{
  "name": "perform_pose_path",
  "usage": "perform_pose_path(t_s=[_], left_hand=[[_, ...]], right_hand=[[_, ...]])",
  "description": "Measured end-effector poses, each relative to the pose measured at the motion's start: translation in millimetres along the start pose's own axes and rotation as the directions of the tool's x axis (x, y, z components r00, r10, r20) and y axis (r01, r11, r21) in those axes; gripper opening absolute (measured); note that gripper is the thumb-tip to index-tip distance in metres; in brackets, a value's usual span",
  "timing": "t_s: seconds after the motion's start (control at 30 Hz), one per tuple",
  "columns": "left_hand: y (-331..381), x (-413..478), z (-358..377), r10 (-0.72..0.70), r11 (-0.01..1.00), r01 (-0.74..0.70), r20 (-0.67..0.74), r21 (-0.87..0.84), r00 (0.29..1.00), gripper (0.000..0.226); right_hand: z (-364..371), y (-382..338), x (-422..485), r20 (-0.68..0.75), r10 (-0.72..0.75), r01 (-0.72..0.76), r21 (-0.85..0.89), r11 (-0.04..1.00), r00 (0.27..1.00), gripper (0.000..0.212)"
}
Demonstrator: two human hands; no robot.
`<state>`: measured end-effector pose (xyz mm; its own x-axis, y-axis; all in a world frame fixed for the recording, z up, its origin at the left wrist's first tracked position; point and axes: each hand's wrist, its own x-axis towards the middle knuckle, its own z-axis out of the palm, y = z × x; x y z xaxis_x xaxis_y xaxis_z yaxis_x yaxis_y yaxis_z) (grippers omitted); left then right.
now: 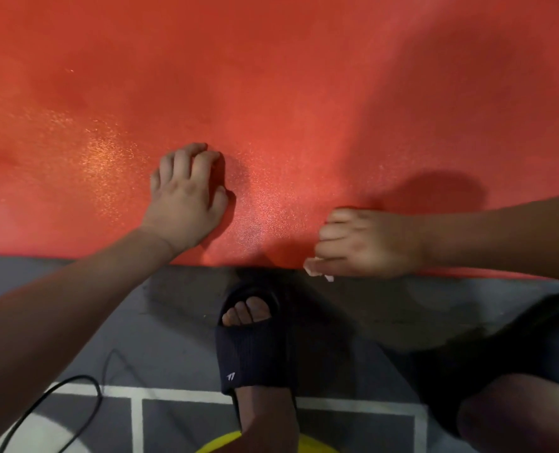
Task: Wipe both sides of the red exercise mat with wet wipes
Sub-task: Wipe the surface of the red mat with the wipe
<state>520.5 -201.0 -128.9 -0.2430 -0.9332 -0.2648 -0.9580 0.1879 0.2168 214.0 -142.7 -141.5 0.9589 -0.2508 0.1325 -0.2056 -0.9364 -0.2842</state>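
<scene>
Red mat [271, 93]: right hand [366, 243] grip pinches wipe [313, 268].

Red exercise mat [271, 76] lay spread flat on the floor and filled the whole upper part of the view. Its near edge ran straight across from left to right. The surface was finely grained, and a speckled sheen glittered over its left-centre stretch and down toward that near edge. Soft shadows and faint ripples showed further up. Right at the edge was the wet wipe [314, 269], white and crumpled small, almost all of it tucked beneath the curled fingers of the right hand [369, 243]. Only a scrap of it poked out, over the mat's border.
</scene>
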Motion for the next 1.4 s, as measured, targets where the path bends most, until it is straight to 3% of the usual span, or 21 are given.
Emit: perform_pose_path(t_s=[0.07,0.1,0.2,0.23,0.27,0.33,0.43,0.5,0.53,0.6,0.67,0.73,0.8,0.9,1.0,1.07,1.1,1.17,1.27,1.33,1.4], left_hand=[[-0.8,0.4,0.2,-0.001,1.0,0.001,0.006,-0.001,1.0,0.058],[-0.9,1.1,-0.2,-0.003,1.0,0.003,0.01,0.001,1.0,0.058],[-0.1,1.9,-2.0,-0.004,1.0,0.004,0.023,0.003,1.0,0.058],[-1.1,1.9,-2.7,-0.003,1.0,0.003,0.024,0.002,1.0,0.058],[-2.4,2.0,-2.9,0.001,1.0,-0.001,0.023,0.0,1.0,0.058],[-5.6,1.6,-3.1,0.009,1.0,-0.009,0.021,-0.004,1.0,0.056],[-11.0,-3.2,-3.0,-0.002,1.0,0.002,0.016,-0.018,1.0,0.054],[-15.3,-7.3,-3.2,-0.01,1.0,0.01,0.01,-0.02,1.0,0.053],[-16.9,-8.5,-3.2,-0.015,1.0,0.015,0.013,-0.022,1.0,0.053],[-19.6,-10.1,-3.9,-0.026,0.999,0.027,0.02,-0.02,0.999,0.053],[-22.2,-10.3,-5.6,-0.049,0.999,0.049,0.018,-0.022,0.999,0.053],[-26.4,-8.6,-8.4,-0.073,0.997,0.073,0.001,-0.03,0.997,0.053],[-32.5,-6.6,-10.6,-0.094,0.995,0.093,-0.021,-0.034,0.995,0.051],[-40.0,-6.0,-11.7,-0.128,0.991,0.126,-0.026,-0.054,0.991,0.051],[-43.7,-8.6,-9.5,-0.139,0.989,0.137,-0.031,-0.061,0.99,0.051],[-44.6,-10.6,-8.2,-0.132,0.99,0.129,-0.038,-0.058,0.991,0.05],[-44.8,-11.0,-8.4,-0.129,0.99,0.126,-0.045,-0.058,0.991,0.05],[-44.7,-11.3,-8.7,-0.13,0.99,0.126,-0.053,-0.065,0.99,0.05],[-45.8,-9.3,-8.1,-0.132,0.989,0.127,-0.053,-0.074,0.99,0.05],[-46.2,-8.4,-7.1,-0.127,0.99,0.123,-0.055,-0.068,0.99,0.05],[-46.7,-8.1,-6.4,-0.129,0.99,0.125,-0.061,-0.065,0.99,0.05]], right_hand=[[-1.9,23.6,8.0,-0.033,0.041,-0.043,-0.067,0.997,0.999,0.023],[-4.0,41.6,16.4,-0.066,0.149,-0.156,-0.099,0.983,0.987,0.024],[-10.7,72.8,42.1,-0.197,0.573,-0.592,-0.053,0.804,0.795,0.026],[-6.9,67.6,47.8,-0.193,0.572,-0.589,-0.037,0.807,0.797,0.027],[-1.4,55.9,51.2,-0.154,0.496,-0.506,-0.036,0.861,0.855,0.027],[7.0,22.0,49.4,-0.038,0.217,-0.218,-0.021,0.976,0.975,0.027],[13.9,-1.7,45.0,0.011,-0.024,0.024,-0.003,1.0,1.0,0.024],[12.9,19.7,58.0,-0.037,0.035,-0.037,-0.057,0.998,0.999,0.024],[11.3,35.8,66.8,-0.08,0.141,-0.147,-0.081,0.986,0.987,0.025],[3.0,66.8,81.7,-0.177,0.419,-0.435,-0.059,0.899,0.89,0.027],[4.3,68.8,91.2,-0.193,0.548,-0.562,-0.024,0.827,0.814,0.025],[12.4,42.8,92.7,-0.135,0.4,-0.41,-0.056,0.91,0.906,0.023],[17.9,10.3,85.4,-0.036,0.119,-0.119,-0.007,0.993,0.992,0.021],[20.7,13.2,83.2,0.016,-0.045,0.046,-0.068,0.997,0.999,0.02],[10.7,68.7,95.8,-0.148,0.24,-0.263,-0.162,0.951,0.959,0.024],[-3.6,98.4,101.1,-0.248,0.512,-0.547,-0.098,0.831,0.822,0.028],[-5.4,98.8,104.3,-0.253,0.578,-0.611,-0.068,0.789,0.776,0.027],[2.0,76.5,109.0,-0.203,0.522,-0.545,-0.081,0.834,0.829,0.023],[17.4,23.3,102.3,-0.024,0.182,-0.183,-0.025,0.983,0.983,0.024],[21.8,16.4,99.1,-0.013,0.009,-0.009,-0.002,1.0,1.0,0.021],[19.7,35.1,106.3,-0.014,-0.057,0.056,-0.072,0.996,0.998,0.02]])
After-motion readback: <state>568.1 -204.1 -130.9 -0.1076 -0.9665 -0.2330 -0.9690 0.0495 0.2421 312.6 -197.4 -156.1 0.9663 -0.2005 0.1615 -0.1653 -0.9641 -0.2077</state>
